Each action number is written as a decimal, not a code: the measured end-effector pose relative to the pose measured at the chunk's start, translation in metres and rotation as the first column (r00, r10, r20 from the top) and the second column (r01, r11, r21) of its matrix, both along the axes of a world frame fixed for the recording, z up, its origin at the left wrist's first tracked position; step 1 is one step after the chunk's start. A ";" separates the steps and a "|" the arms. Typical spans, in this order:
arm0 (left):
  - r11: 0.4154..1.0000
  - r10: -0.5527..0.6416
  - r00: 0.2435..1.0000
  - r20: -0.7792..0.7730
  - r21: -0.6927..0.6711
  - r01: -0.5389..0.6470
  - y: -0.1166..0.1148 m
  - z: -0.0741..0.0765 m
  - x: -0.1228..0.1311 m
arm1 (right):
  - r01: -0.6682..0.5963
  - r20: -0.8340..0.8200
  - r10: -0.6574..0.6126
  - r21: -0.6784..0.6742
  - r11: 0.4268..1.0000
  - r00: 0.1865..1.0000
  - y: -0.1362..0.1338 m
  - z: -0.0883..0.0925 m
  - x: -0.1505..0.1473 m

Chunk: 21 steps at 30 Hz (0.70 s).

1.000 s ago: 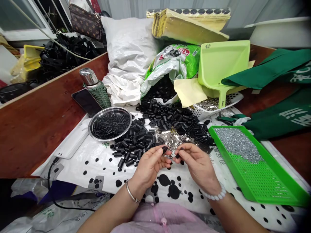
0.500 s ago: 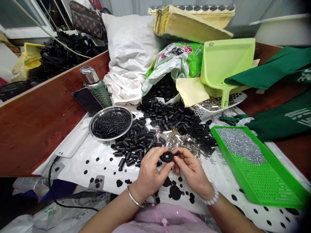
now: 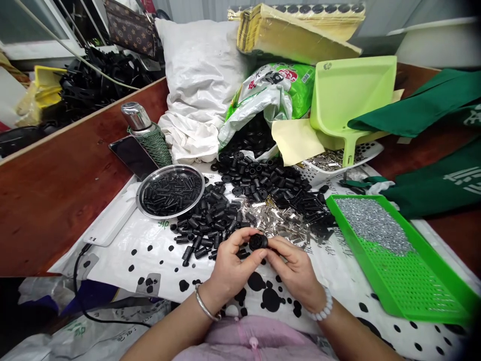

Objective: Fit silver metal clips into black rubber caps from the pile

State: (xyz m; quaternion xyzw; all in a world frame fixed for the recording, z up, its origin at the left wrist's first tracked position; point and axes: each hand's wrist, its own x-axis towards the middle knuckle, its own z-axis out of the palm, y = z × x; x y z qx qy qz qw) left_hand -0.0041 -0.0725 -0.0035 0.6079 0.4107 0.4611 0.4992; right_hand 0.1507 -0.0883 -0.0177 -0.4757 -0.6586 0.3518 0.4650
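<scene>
Between my two hands is a round black plastic part (image 3: 257,241), held just above the near side of the table. My left hand (image 3: 233,263) has its thumb and fingers closed on the part's left side. My right hand (image 3: 295,265) pinches at its right side; any smaller piece in those fingertips is hidden. Just beyond my hands lie loose black cylindrical parts (image 3: 203,225) and a heap of shiny metal clips (image 3: 276,220). A round steel tray (image 3: 140,198) of black screw-shaped pieces stands to the left.
A green perforated tray (image 3: 409,286) with small silvery pieces lies at right. Behind are a light green dustpan (image 3: 353,95), a white sack (image 3: 203,65) and an open green bag (image 3: 300,90). A phone (image 3: 133,156) leans by a flask (image 3: 137,118) at left.
The round part has turned, so its face looks different. My right hand has moved in against it, and the small dark piece in its fingertips no longer shows.
</scene>
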 end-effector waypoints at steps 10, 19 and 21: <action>0.840 0.032 0.911 0.411 -0.505 0.199 0.010 0.001 0.001 | 0.160 -0.128 -0.159 -0.001 0.987 0.979 -0.002 0.000 0.005; 0.904 -0.075 0.688 -0.722 0.241 0.352 -0.010 -0.009 0.016 | 0.306 -0.372 -0.313 -0.081 0.949 0.874 0.004 0.014 0.019; 0.894 0.048 0.587 -0.808 0.297 0.336 -0.008 -0.013 0.016 | 0.315 -0.408 -0.321 -0.085 0.945 0.854 0.004 0.015 0.020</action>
